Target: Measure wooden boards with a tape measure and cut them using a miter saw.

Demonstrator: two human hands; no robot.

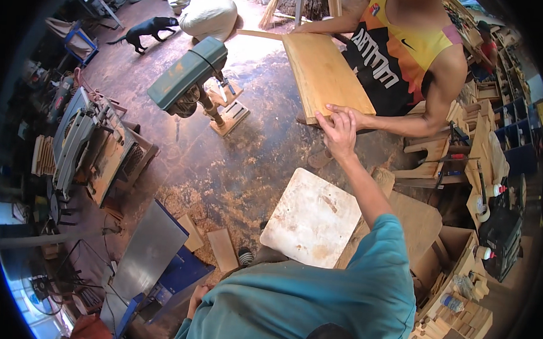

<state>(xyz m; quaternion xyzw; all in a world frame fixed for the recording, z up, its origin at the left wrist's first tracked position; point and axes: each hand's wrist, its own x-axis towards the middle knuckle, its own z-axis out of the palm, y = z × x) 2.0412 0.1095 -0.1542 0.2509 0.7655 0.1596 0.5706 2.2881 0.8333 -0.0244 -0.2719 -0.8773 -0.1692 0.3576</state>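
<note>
A long pale wooden board (pixel 324 66) is held at a slant by a co-worker in a sleeveless top, whose hand (pixel 361 121) is at its near end and other hand is at the far end, by a thin wooden strip (pixel 258 34). My right hand (pixel 340 133) reaches out to that near end, fingers curled over the edge beside the co-worker's hand. My left hand (pixel 198 295) hangs low by my side, partly hidden by my teal shirt, its fingers unclear. Below my right arm lies a pale, stained square panel (pixel 306 213).
A green drill press (pixel 185 75) stands mid-floor; a black dog (pixel 145 34) is behind it near a large sack (pixel 208 15). Machines (pixel 79 143) and a metal-topped bench (pixel 140 254) line the left. Shelves, tools and wood pieces (pixel 471 323) crowd the right.
</note>
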